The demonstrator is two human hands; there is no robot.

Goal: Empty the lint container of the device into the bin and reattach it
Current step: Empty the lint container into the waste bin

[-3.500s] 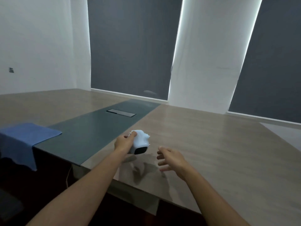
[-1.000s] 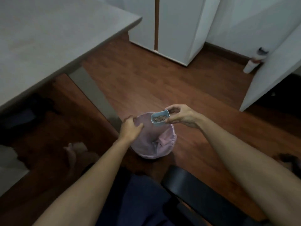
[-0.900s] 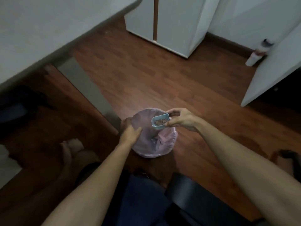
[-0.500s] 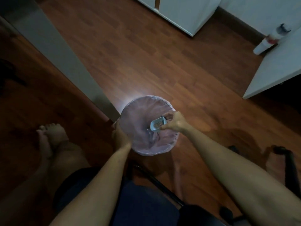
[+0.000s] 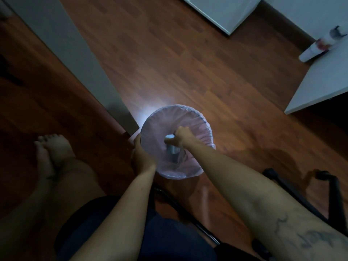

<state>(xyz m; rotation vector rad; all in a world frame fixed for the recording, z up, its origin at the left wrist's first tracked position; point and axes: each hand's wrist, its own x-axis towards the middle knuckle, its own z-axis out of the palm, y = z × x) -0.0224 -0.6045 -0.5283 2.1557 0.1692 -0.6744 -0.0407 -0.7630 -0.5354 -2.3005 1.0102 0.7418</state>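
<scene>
The small pale-blue plastic lint container (image 5: 170,136) sits pinched in the fingers of the right hand (image 5: 180,138), held down inside the mouth of the round bin lined with a thin pink plastic bag (image 5: 199,121); only its pale end shows past the knuckles, so whether it is tipped fully over cannot be told. The left hand (image 5: 140,157) is closed around the near-left rim of the bin, steadying it. The likeliest slip is the container itself: the pinch is light and the piece is small, so a shake to loosen the lint could send it down into the liner. Lint may also cling inside and stay behind if the tipping is brief, and the loose liner could sag off the rim under the left hand's pull. The bin stands on a dark reddish wooden plank floor (image 5: 169,63), just beside the grey foot of a table leg (image 5: 79,59). A bare foot (image 5: 50,147) rests to the left, black chair legs (image 5: 333,189) lie to the right, and white cabinet panels (image 5: 222,12) line the far wall in dim light.
</scene>
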